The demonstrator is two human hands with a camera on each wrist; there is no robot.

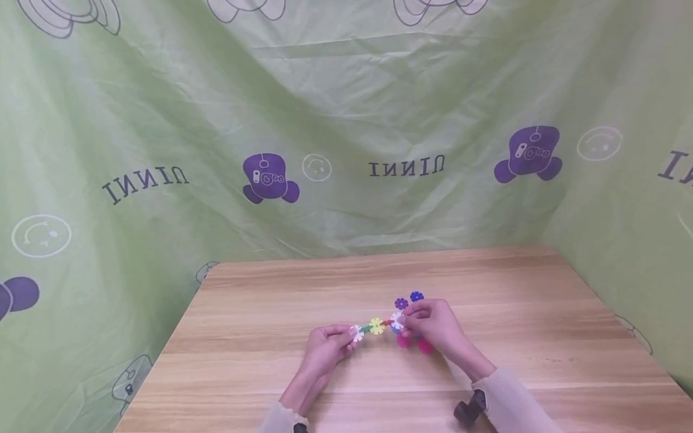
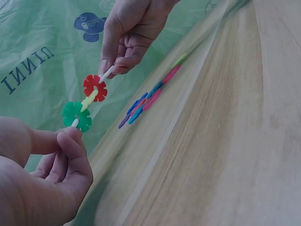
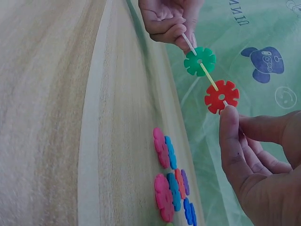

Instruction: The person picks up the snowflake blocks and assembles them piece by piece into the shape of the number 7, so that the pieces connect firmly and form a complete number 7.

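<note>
A short chain of slotted plastic snowflake discs stretches between both hands above the table. From left to right it has a white disc (image 1: 356, 334), a green disc (image 2: 70, 113), a yellow disc (image 1: 376, 326), a red disc (image 3: 222, 94) and another white disc (image 1: 397, 320). My left hand (image 1: 326, 349) pinches the left white disc between thumb and fingers. At the other end, my right hand (image 1: 437, 325) pinches the right white disc the same way. Neighbouring discs interlock at right angles. Fingertips cover part of both white discs.
Loose discs lie on the wooden table (image 1: 243, 361) under and behind the right hand: pink (image 3: 163, 200), light blue (image 3: 174, 190), purple (image 1: 401, 304), dark blue (image 1: 416, 296) and orange-red (image 3: 179, 183). A green patterned cloth (image 1: 335, 108) hangs behind and beside the table.
</note>
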